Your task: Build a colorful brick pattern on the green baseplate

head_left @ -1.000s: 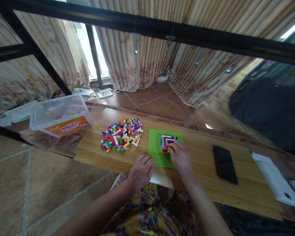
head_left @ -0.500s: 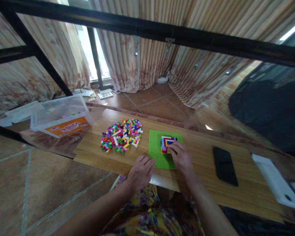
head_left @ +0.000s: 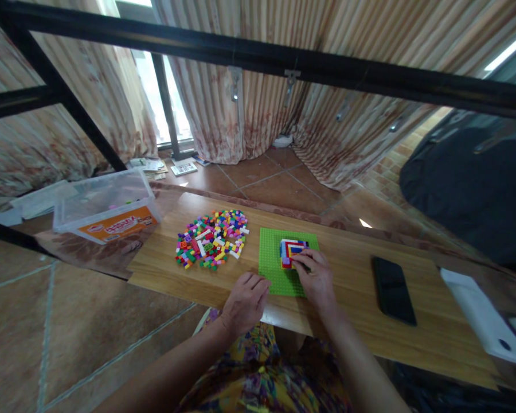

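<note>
A small layered block of toy bricks [head_left: 288, 248], with red, white, blue and yellow rows, stands on a green studded baseplate [head_left: 269, 252]. My right hand [head_left: 317, 281] reaches over its near right side, thumb and forefinger pinched on a small toy brick at the block's top. The fingers mostly cover that brick, so its shape is hidden. My left hand [head_left: 247, 298] lies at the table's near edge, by the baseplate's lower left corner. Its fingers rest lowered and loosely bent, with nothing seen in them.
Loose toy bricks [head_left: 212, 238] of many colours lie spread left of the baseplate on the wooden table [head_left: 348, 258]. A clear plastic box [head_left: 105, 201] with an orange label stands beyond the table's left end. To the right lies a black phone [head_left: 393, 291]. A black metal bar [head_left: 258, 51] crosses above.
My right fingers have shifted slightly down along the near side of the brick block, still pinched. My left hand stays in place. The view has tilted slightly.
</note>
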Demonstrator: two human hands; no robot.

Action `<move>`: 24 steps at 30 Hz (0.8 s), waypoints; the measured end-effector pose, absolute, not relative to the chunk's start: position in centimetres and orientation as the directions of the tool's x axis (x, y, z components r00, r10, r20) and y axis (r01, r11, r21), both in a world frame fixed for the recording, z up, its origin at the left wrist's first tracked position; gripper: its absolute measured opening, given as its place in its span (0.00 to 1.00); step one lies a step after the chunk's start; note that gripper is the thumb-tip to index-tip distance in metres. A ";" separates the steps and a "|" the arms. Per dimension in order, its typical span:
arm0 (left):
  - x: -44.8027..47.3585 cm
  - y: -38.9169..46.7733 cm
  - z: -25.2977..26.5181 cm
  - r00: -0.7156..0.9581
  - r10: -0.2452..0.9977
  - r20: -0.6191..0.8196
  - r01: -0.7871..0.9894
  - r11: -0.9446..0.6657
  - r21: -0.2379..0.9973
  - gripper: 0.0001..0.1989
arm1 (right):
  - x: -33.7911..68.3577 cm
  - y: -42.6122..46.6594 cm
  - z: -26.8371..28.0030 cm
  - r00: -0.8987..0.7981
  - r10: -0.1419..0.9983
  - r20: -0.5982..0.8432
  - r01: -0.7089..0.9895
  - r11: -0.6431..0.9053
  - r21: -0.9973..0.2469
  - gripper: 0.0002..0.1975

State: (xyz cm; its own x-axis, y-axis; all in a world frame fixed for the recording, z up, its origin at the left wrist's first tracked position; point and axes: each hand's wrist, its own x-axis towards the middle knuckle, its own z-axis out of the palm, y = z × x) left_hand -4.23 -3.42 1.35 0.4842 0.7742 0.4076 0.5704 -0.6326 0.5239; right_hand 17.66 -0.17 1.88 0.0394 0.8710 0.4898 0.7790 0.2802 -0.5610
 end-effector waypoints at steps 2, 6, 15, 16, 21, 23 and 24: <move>-4.3 -3.4 1.3 0.487 0.772 0.409 0.567 -0.636 0.524 0.10 | 17.5 -0.3 2.1 0.084 0.875 0.477 0.772 0.245 -0.586 0.09; -4.3 -3.4 1.3 0.491 0.775 0.398 0.568 -0.631 0.528 0.10 | 17.4 -0.4 2.5 0.172 0.884 0.434 0.725 0.185 -0.664 0.12; -4.2 -3.5 1.7 0.487 0.782 0.388 0.582 -0.622 0.524 0.09 | 16.3 0.7 2.2 0.319 0.861 0.397 0.746 0.031 -0.666 0.16; -4.2 -3.5 1.7 0.488 0.784 0.385 0.583 -0.620 0.525 0.09 | 16.2 0.7 2.1 0.325 0.858 0.398 0.744 0.027 -0.667 0.15; -4.3 -3.5 1.8 0.492 0.784 0.378 0.568 -0.619 0.543 0.09 | 16.2 0.7 1.7 0.305 0.863 0.403 0.737 0.055 -0.673 0.14; -4.3 -3.5 1.7 0.485 0.789 0.377 0.561 -0.612 0.557 0.09 | 16.3 0.8 1.5 0.283 0.869 0.407 0.743 0.070 -0.666 0.14; -4.3 -3.5 1.7 0.478 0.793 0.379 0.558 -0.607 0.566 0.09 | 16.3 0.8 1.5 0.271 0.872 0.408 0.750 0.074 -0.657 0.14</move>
State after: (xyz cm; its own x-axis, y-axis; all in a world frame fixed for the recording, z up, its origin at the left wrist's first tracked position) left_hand -4.32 -3.50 1.72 0.4775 0.7928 0.3788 0.5580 -0.6067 0.5662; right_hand 16.32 0.79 1.50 0.2711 0.8720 0.4076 0.7504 0.0737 -0.6568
